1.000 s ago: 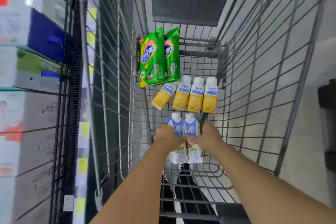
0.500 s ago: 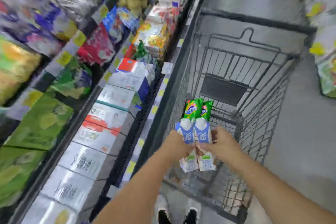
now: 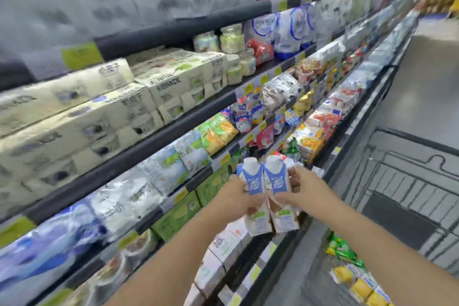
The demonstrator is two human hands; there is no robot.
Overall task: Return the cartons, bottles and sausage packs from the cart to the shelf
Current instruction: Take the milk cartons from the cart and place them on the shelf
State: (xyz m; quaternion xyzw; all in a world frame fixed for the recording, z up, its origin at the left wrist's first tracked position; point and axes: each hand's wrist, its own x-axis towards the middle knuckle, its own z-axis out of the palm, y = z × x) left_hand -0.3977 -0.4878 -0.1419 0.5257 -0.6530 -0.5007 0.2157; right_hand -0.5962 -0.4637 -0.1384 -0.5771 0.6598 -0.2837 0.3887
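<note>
Holding two blue-and-white cartons (image 3: 265,196) side by side in front of the shelf (image 3: 173,129), I press them together so they travel as one pair. Left hand (image 3: 238,200) wraps the left carton, right hand (image 3: 301,192) the right. Behind them in the cart (image 3: 409,181): green sausage packs (image 3: 344,251) and yellow bottles (image 3: 360,288).

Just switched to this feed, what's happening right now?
A person holds two blue-and-white capped cartons side by side, the left hand on the left carton and the right hand on the right carton, raised toward the stocked store shelves. The grey wire cart stands to the right, with green sausage packs and yellow bottles inside.
</note>
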